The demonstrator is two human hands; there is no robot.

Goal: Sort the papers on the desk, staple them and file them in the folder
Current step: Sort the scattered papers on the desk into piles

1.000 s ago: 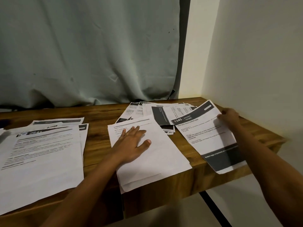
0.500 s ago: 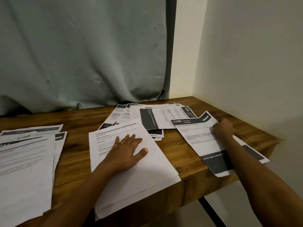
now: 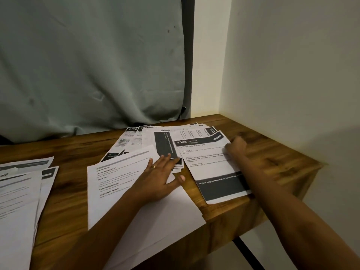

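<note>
- I see the 1345 sheet (image 3: 212,164) lying flat at the right end of the desk (image 3: 272,158). Its long axis runs far to near, with the header away from me, the dark band nearest and the far end leaning left.
- The right hand (image 3: 236,148) is on its right edge, too blurred for me to tell the grip.
- The left hand (image 3: 159,181) lies flat, fingers spread, on the middle stack (image 3: 124,184).
- A fanned pile (image 3: 136,141) sits behind, and a left stack (image 3: 17,201) lies well apart.
</note>
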